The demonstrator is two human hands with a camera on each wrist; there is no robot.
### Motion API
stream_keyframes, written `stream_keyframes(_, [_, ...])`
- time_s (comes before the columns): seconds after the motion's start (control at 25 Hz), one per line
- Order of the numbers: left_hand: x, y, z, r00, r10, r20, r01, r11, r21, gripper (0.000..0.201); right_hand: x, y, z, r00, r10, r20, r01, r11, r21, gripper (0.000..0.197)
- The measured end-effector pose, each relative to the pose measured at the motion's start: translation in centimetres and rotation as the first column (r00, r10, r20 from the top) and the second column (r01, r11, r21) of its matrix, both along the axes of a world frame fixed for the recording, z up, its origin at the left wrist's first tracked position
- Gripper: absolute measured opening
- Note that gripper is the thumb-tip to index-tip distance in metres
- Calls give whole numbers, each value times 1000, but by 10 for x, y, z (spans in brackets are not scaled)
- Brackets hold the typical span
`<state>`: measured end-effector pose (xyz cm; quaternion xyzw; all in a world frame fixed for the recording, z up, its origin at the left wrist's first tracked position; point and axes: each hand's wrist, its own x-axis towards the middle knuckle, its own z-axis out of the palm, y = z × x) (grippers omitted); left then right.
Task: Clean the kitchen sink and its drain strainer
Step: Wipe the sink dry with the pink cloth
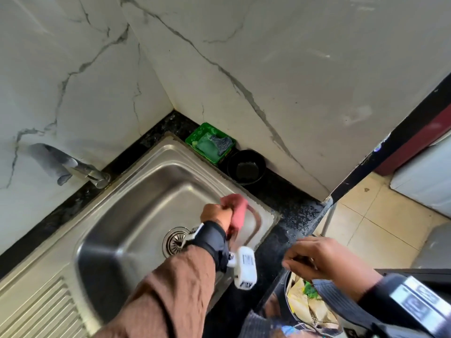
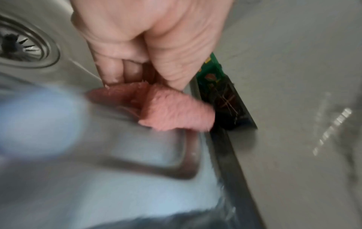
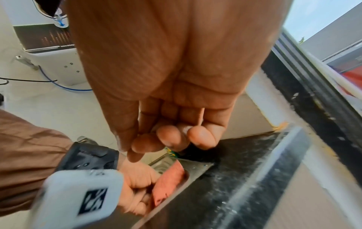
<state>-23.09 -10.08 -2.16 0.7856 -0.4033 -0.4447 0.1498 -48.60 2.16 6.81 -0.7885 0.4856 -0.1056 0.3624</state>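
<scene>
Left grip: my left hand [image 1: 216, 213] clutches the pink cloth [image 1: 238, 209] against the sink [image 1: 136, 191] basin's right wall.
Right grip: right hand [image 1: 317, 258] loosely curled, holding nothing, over the counter [image 1: 290, 215].
Strainer: drain strainer [image 1: 176, 241] seated in the drain.
Progress: wiping underway, I judge; strainer looks untouched.

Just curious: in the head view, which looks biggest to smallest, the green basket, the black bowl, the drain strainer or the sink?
1. sink
2. green basket and black bowl: too alike to rank
3. drain strainer, partly hidden
</scene>
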Motion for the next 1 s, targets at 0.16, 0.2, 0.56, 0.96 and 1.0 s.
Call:
stream_keyframes(0.16, [5,33,26,860,-433,270,440,897,35,33,32,-25,15,999,54,1,-54,997,-48,8])
stream_keyframes(0.2, [10,37,37,807,-481,342,502,864,32,29,40,-33,17,999,29,14,-27,995,-100,7])
stream_keyframes(0.56, [55,89,114,927,-373,32,348,828,-439,17,104,-72,-2,991,126,37,-122,988,-90,45])
stream_keyframes(0.96, [238,163,77,660,-413,627,311,910,272,120,158,-64,17,898,374,-230,-402,912,-87,5])
stream_keyframes(1.0, [253,169,80,616,-479,625,277,875,398,137,169,-53,12,834,441,-333,-462,887,15,9])
